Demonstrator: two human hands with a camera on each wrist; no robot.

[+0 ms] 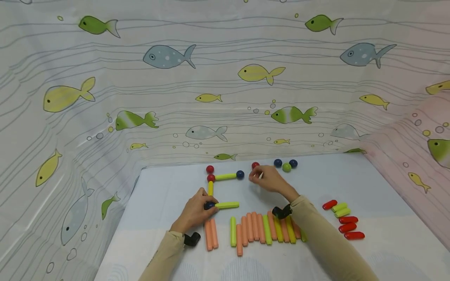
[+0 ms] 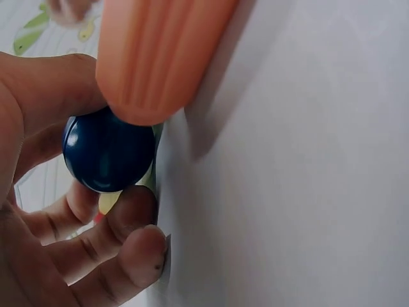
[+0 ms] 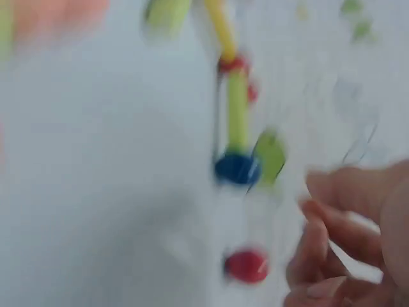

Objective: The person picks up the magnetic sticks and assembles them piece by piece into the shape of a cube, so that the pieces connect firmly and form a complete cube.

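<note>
My left hand grips a dark blue ball between thumb and fingers, low at the table. A yellow-green stick extends right from that ball, and a yellow stick runs from it up to a red ball. From this red ball another yellow-green stick leads to a second blue ball. Above the table, my right hand has loosely bent fingers with nothing between them. Just beyond its fingers lies a loose red ball, partly hidden in the head view.
Several orange sticks, mixed with yellow and green ones, lie in a row at the front. Two more orange sticks are below my left hand. Short red pieces and green ones lie right. Blue balls and a green ball sit at the back.
</note>
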